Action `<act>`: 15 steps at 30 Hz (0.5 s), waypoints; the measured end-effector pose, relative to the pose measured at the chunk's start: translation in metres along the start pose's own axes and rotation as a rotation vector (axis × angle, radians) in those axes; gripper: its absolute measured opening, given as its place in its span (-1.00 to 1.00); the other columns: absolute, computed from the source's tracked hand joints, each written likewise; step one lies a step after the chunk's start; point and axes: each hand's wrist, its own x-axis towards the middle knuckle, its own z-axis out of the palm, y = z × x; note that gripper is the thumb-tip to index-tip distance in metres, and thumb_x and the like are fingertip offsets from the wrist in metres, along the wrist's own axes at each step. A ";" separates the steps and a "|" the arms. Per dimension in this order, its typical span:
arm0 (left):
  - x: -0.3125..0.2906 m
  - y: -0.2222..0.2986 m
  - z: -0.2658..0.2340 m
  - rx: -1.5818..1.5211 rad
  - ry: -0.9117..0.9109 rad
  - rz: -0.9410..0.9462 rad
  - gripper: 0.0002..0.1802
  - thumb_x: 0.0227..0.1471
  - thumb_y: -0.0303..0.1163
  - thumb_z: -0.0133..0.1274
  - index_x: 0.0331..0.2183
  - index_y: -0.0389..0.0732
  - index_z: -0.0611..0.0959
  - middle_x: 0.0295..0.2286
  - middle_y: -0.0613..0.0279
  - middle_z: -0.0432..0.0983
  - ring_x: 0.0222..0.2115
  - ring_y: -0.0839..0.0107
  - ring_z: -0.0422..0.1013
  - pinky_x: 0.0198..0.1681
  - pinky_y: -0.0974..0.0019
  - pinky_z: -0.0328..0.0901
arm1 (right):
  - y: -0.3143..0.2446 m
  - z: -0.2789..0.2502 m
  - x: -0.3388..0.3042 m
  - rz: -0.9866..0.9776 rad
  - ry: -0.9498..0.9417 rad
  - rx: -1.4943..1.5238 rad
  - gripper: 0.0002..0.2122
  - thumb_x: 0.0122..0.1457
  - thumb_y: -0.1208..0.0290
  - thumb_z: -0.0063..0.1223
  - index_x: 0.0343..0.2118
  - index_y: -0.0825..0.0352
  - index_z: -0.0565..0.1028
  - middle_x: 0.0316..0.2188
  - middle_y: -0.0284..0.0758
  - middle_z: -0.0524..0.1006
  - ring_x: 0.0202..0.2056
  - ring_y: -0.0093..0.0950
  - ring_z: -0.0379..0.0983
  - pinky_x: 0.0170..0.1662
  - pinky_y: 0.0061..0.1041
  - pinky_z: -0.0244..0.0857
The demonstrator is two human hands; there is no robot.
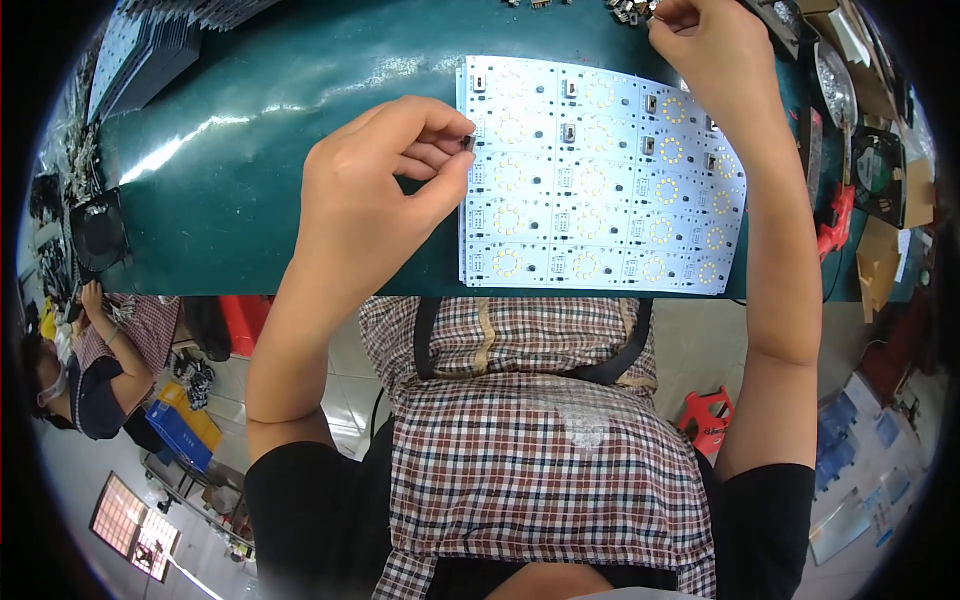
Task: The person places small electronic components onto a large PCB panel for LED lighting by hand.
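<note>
A white panel of printed circuit boards lies on the green bench, marked with rings of small yellow LEDs. Several small slide switches stand on its upper rows; the lower rows show bare switch footprints. At the panel's left edge, my left hand pinches a small dark slide switch between thumb and forefinger, just over the second row. My right hand reaches to the far side, its fingers closed together beside a loose pile of switches. Whatever those fingertips hold is hidden.
Stacked panels stand at the far left of the green bench, near a black fan-like part. On the right are a red-handled tool, a metal dish and cardboard pieces. Another person works at the left.
</note>
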 end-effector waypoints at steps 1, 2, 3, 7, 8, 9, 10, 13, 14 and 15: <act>0.001 0.000 0.000 0.005 -0.006 -0.002 -0.84 -0.04 -0.62 0.29 -0.31 -0.31 0.71 -0.38 0.19 0.66 -0.39 0.47 0.63 -0.31 0.45 0.51 | -0.003 -0.001 -0.002 -0.002 0.051 0.047 -0.92 -0.01 0.55 0.22 -0.44 0.44 0.63 -0.57 -0.13 0.59 -0.52 -0.28 0.57 -0.38 -0.35 0.42; 0.003 0.000 0.000 0.078 -0.007 0.046 -0.83 -0.04 -0.65 0.28 -0.31 -0.34 0.72 -0.38 0.20 0.66 -0.39 0.49 0.62 -0.31 0.48 0.49 | -0.008 -0.004 -0.004 -0.004 0.102 0.093 -0.90 0.00 0.57 0.21 -0.40 0.44 0.62 -0.59 -0.16 0.58 -0.56 -0.33 0.55 -0.41 -0.40 0.41; 0.004 0.000 0.000 0.150 -0.009 0.094 -0.82 -0.05 -0.67 0.27 -0.30 -0.37 0.72 -0.39 0.20 0.65 -0.40 0.52 0.61 -0.32 0.51 0.47 | -0.014 -0.013 -0.007 0.060 0.029 0.174 -0.87 0.05 0.62 0.18 -0.31 0.46 0.62 -0.57 -0.21 0.56 -0.55 -0.48 0.51 -0.42 -0.52 0.37; 0.010 -0.004 -0.001 0.206 -0.023 0.127 -0.81 -0.06 -0.66 0.29 -0.30 -0.36 0.72 -0.41 0.20 0.63 -0.43 0.50 0.60 -0.35 0.50 0.46 | -0.029 -0.033 -0.024 -0.032 0.026 0.211 -0.89 0.11 0.63 0.18 -0.29 0.47 0.62 -0.45 -0.22 0.57 -0.46 -0.53 0.50 -0.39 -0.58 0.35; 0.011 -0.004 -0.001 0.223 -0.031 0.130 -0.81 -0.06 -0.66 0.29 -0.30 -0.35 0.73 -0.41 0.20 0.63 -0.43 0.49 0.59 -0.35 0.50 0.46 | -0.034 -0.037 -0.028 -0.028 0.025 0.215 -0.89 0.11 0.63 0.18 -0.29 0.47 0.62 -0.45 -0.22 0.57 -0.46 -0.53 0.50 -0.39 -0.58 0.35; 0.012 -0.004 -0.002 0.241 -0.040 0.132 -0.82 -0.06 -0.65 0.30 -0.31 -0.35 0.73 -0.42 0.20 0.63 -0.43 0.49 0.59 -0.35 0.49 0.46 | -0.038 -0.041 -0.033 -0.030 0.018 0.241 -0.88 0.10 0.59 0.21 -0.30 0.47 0.62 -0.45 -0.20 0.57 -0.45 -0.47 0.52 -0.37 -0.52 0.38; 0.013 -0.005 -0.001 0.242 -0.045 0.133 -0.82 -0.06 -0.65 0.30 -0.31 -0.35 0.73 -0.42 0.20 0.63 -0.43 0.49 0.59 -0.35 0.49 0.46 | -0.039 -0.043 -0.036 -0.033 0.014 0.265 -0.87 0.08 0.56 0.24 -0.30 0.47 0.62 -0.44 -0.18 0.56 -0.45 -0.40 0.54 -0.36 -0.46 0.41; 0.014 -0.004 -0.001 0.280 -0.008 0.140 -0.88 -0.06 -0.52 0.32 -0.37 -0.21 0.73 -0.46 0.26 0.62 -0.46 0.42 0.61 -0.38 0.40 0.48 | -0.008 -0.036 -0.054 -0.156 0.004 0.267 -0.84 0.20 0.59 0.20 -0.16 0.39 0.66 -0.36 -0.38 0.64 -0.35 -0.64 0.54 -0.22 -0.65 0.39; 0.015 -0.003 -0.002 0.318 -0.018 0.157 -0.88 -0.06 -0.51 0.32 -0.38 -0.20 0.73 -0.46 0.26 0.62 -0.46 0.41 0.61 -0.39 0.39 0.47 | -0.005 -0.036 -0.059 -0.152 0.003 0.270 -0.84 0.20 0.59 0.20 -0.16 0.39 0.66 -0.36 -0.38 0.64 -0.35 -0.64 0.54 -0.22 -0.65 0.39; 0.015 -0.002 -0.003 0.356 -0.027 0.174 -0.88 -0.06 -0.51 0.32 -0.38 -0.20 0.73 -0.46 0.26 0.62 -0.47 0.39 0.61 -0.40 0.38 0.47 | -0.007 -0.039 -0.065 -0.172 -0.009 0.260 -0.84 0.20 0.62 0.19 -0.17 0.39 0.65 -0.37 -0.39 0.62 -0.36 -0.65 0.52 -0.24 -0.65 0.38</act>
